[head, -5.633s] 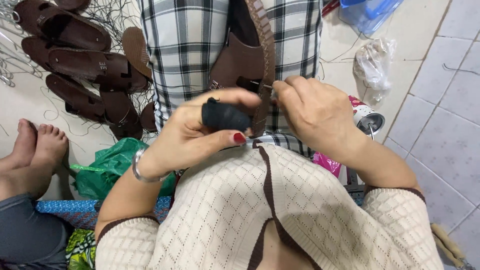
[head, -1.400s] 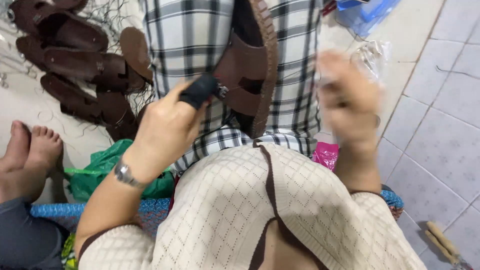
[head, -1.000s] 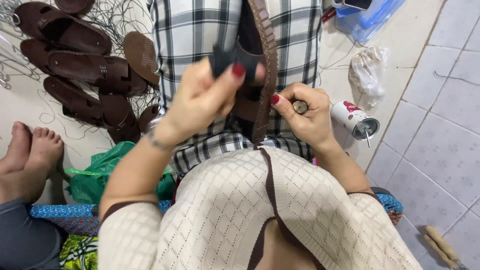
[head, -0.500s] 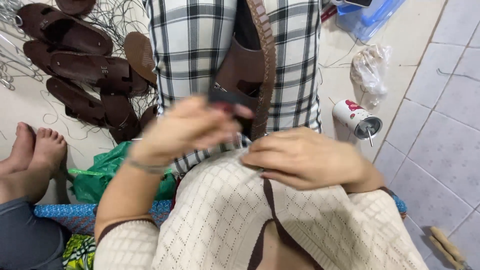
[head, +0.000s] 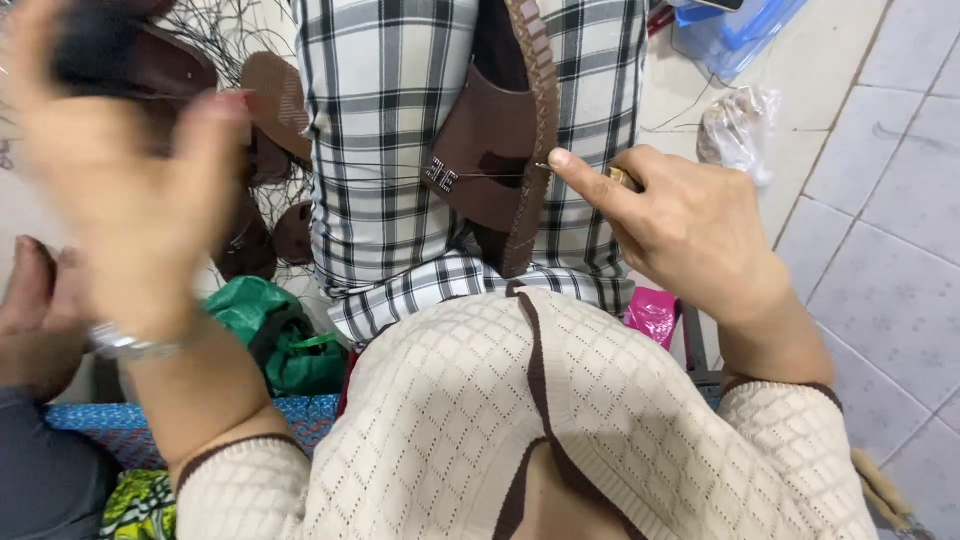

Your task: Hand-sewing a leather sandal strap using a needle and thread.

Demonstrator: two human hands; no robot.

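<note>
On the checked cloth over the lap, the brown leather sandal with braided edge (head: 495, 150) lies lengthwise away from the body; the right hand (head: 680, 225), nearer, fingertip touching its rim, pinches something small, while the blurred left hand (head: 120, 190) lifts a dark object, grip unclear

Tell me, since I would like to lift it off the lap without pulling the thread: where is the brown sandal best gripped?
Probably by the braided edge of the brown sandal, from its right side, above the right hand. That edge runs long and bare up the checked cloth, while the taut thread leaves the strap toward the left.
</note>
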